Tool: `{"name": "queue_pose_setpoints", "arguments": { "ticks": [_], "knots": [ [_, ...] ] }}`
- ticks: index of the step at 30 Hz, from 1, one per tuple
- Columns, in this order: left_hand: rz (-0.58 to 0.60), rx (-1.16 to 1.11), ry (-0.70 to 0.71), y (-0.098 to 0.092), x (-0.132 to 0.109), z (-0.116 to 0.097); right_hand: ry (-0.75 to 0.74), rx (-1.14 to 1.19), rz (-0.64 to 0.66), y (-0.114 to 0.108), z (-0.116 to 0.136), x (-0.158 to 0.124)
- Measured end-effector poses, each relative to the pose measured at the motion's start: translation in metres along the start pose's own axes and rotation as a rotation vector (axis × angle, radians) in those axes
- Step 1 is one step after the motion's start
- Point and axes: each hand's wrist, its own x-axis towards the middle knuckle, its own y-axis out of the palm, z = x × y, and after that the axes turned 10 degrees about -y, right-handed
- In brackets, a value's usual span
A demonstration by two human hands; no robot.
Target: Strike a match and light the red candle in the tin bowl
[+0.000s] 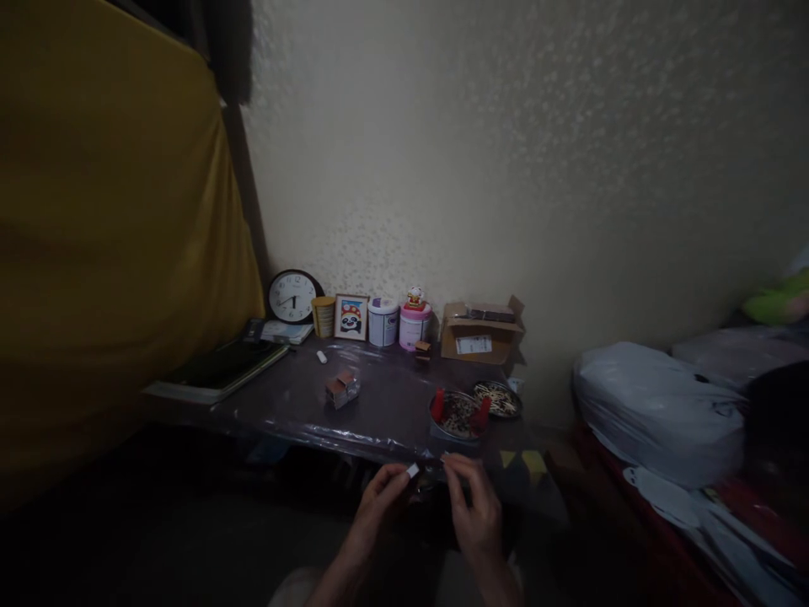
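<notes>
While our left hand (379,503) pinches a small white piece (413,471) between thumb and fingers, our right hand (475,499) has thumb and fingertips drawn close together. Too dark and small for us to tell what, if anything, they grip. Both hands are up just short of the table's (385,413) front edge, side by side, apart; white piece sits in the gap between them, held clear of the table.

Nearest the right hand, by the front right corner: a dish (458,432) with two red bottles (438,405) and small loose bits. Just behind it, toward the right edge, we have a plate (498,400) of pale sticks.

Left of center, short of the front edge: a cluster of little boxes (342,389). Along the back edge, left to right, we see a clock (293,297), yellow cup (323,318), framed picture (351,318), white tub (383,324), pink tub (414,329) with a figurine (415,298) on top. Cardboard box (475,337) at the back right corner.
</notes>
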Motion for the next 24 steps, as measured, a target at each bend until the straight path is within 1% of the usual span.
{"name": "queue_pose_setpoints", "arguments": {
  "ticks": [2,3,5,6,7,9,10,12,14,17,19,21,24],
  "knots": [
    [-0.019,0.017,0.007,0.005,-0.005,-0.004,-0.046,0.035,-0.030,-0.004,0.006,0.003],
    [-0.020,0.023,0.017,0.007,-0.007,-0.007,-0.079,0.047,-0.012,-0.004,0.007,0.002],
    [-0.008,0.036,0.045,0.008,-0.010,-0.010,-0.098,0.038,0.085,-0.001,0.001,-0.005],
    [-0.001,0.046,0.053,0.007,-0.011,-0.011,-0.068,0.009,0.113,0.002,-0.005,-0.010],
    [0.001,0.057,0.060,0.005,-0.012,-0.012,-0.005,-0.017,0.107,0.004,-0.013,-0.015],
    [-0.012,0.086,0.070,-0.002,-0.013,-0.013,0.168,-0.049,0.035,0.006,-0.027,-0.022],
    [-0.032,0.099,0.071,-0.007,-0.014,-0.013,0.229,-0.045,0.005,0.005,-0.032,-0.023],
    [-0.091,0.108,0.073,-0.018,-0.016,-0.014,0.306,-0.016,-0.045,0.001,-0.039,-0.021],
    [-0.142,0.104,0.076,-0.027,-0.018,-0.016,0.342,0.026,-0.085,-0.003,-0.041,-0.016],
    [-0.175,0.099,0.075,-0.034,-0.023,-0.018,0.389,0.072,-0.147,-0.007,-0.036,-0.006],
    [-0.167,0.108,0.064,-0.034,-0.026,-0.019,0.395,0.090,-0.167,-0.006,-0.027,-0.002],
    [-0.142,0.120,0.053,-0.030,-0.027,-0.018,0.351,0.100,-0.146,-0.004,-0.013,0.000],
    [-0.088,0.122,0.048,-0.019,-0.027,-0.015,0.207,0.102,-0.077,0.002,0.008,0.001]
  ]
}}
